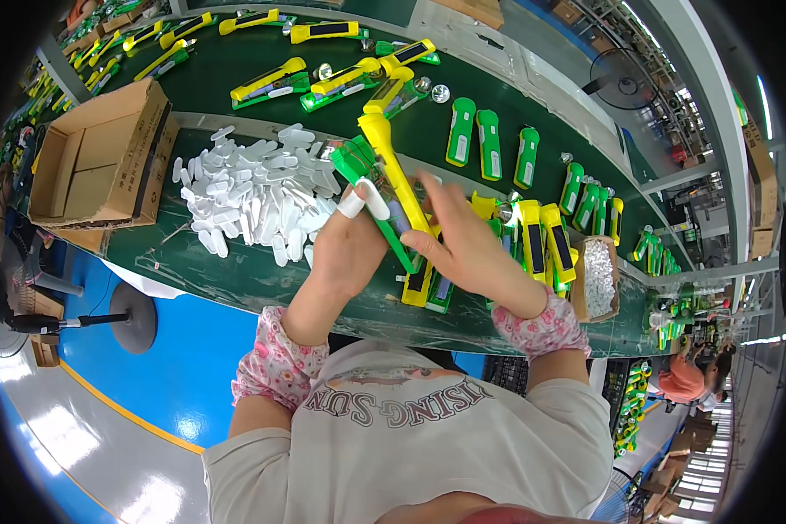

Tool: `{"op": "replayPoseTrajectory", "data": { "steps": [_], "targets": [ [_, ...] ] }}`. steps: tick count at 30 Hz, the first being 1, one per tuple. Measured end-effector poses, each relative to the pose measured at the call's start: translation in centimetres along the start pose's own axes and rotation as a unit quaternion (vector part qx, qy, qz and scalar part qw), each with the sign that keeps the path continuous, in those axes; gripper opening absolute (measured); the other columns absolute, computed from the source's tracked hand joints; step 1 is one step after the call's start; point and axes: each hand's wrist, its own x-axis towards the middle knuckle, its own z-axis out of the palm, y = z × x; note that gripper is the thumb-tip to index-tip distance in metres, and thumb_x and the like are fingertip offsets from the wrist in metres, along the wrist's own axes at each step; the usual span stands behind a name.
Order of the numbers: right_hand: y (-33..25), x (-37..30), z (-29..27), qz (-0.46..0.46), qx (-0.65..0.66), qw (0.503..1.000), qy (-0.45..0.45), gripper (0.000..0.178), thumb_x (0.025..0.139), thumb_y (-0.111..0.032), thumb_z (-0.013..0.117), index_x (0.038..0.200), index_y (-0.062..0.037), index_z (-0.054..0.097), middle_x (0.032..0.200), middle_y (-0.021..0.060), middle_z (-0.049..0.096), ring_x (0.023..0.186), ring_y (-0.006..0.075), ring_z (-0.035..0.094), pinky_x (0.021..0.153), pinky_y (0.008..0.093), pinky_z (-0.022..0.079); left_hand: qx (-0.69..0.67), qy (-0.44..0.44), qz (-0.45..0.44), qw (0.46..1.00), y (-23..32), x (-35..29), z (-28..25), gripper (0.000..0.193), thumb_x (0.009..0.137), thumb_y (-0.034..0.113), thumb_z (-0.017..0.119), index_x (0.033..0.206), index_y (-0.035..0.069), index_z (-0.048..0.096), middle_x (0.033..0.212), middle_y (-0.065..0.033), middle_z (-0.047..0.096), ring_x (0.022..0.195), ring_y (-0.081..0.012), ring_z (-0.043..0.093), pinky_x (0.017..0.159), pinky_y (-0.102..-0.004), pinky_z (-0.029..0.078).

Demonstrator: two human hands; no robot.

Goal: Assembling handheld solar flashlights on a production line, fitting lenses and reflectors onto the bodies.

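Over the bench, an unjoined flashlight is in my hands, its green casing half (355, 161) and yellow casing half (391, 163) lying side by side. My left hand (349, 251) grips the green half from below; a white oval piece (374, 200) lies against it at my fingers. A white wrap surrounds one left finger. The thumb of my right hand (470, 249) presses the lower end of the yellow half, its fingers bent around the far side and partly hidden. Left of my hands spreads a heap of white oval pieces (262, 196).
Yellow-and-green flashlights (271, 80) line the green belt beyond. Green casings (487, 144) lie far right, and yellow ones with dark panels (546, 240) sit beside my right hand. A cardboard box (100, 157) stands left; a smaller box of clear parts (599, 278) is right.
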Motion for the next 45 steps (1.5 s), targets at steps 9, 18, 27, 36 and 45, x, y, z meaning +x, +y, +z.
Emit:
{"op": "replayPoseTrajectory", "data": {
  "steps": [9,18,27,36,45],
  "targets": [
    [4.0,0.2,2.4,-0.055,0.060,0.991,0.110,0.040,0.099,-0.018,0.051,0.133,0.0021,0.048,0.106,0.0194,0.053,0.091,0.0340,0.056,0.081,0.0395,0.046,0.036,0.123,0.042,0.991,-1.1,1.1,0.3,0.040,0.104,0.033,0.044,0.130,0.002,0.047,0.123,-0.0107,0.056,0.116,-0.0232,0.055,0.102,-0.0421,0.043],
    [3.8,0.2,3.5,-0.040,0.194,0.976,0.093,0.035,0.100,-0.018,0.046,0.128,0.0025,0.053,0.098,0.0150,0.055,0.080,0.0266,0.056,0.072,0.0351,0.045,0.087,0.192,0.089,0.973,-1.4,1.1,-1.1,0.035,0.102,0.031,0.051,0.122,0.001,0.050,0.113,-0.0094,0.059,0.105,-0.0207,0.059,0.091,-0.0388,0.049],
    [2.4,-0.9,5.2,-0.028,0.052,0.987,0.152,0.055,0.092,-0.011,0.059,0.146,-0.0103,0.046,0.095,0.0121,0.045,0.078,0.0230,0.049,0.069,0.0309,0.044,0.111,0.185,0.152,0.965,-3.6,3.2,-2.7,0.028,0.099,0.018,0.043,0.117,-0.002,0.049,0.108,-0.0163,0.062,0.102,-0.0286,0.062,0.095,-0.0429,0.049],
    [4.2,-1.3,5.0,-0.040,0.076,0.991,0.098,0.060,0.092,-0.012,0.058,0.149,-0.0102,0.040,0.109,0.0164,0.047,0.090,0.0263,0.052,0.079,0.0344,0.047,0.181,0.174,0.122,0.960,-3.7,3.5,-1.2,0.029,0.101,0.026,0.052,0.119,0.003,0.050,0.105,-0.0087,0.061,0.097,-0.0174,0.060,0.084,-0.0325,0.048],
    [5.0,-1.6,4.4,-0.139,-0.005,0.960,0.242,0.057,0.087,-0.006,0.062,0.142,-0.0094,0.048,0.128,0.0163,0.048,0.108,0.0313,0.048,0.094,0.0390,0.041,0.021,0.092,0.040,0.995,-2.6,3.1,0.8,0.039,0.102,0.027,0.053,0.130,0.002,0.042,0.124,-0.0202,0.057,0.110,-0.0257,0.060,0.091,-0.0405,0.050]
  ]
}}
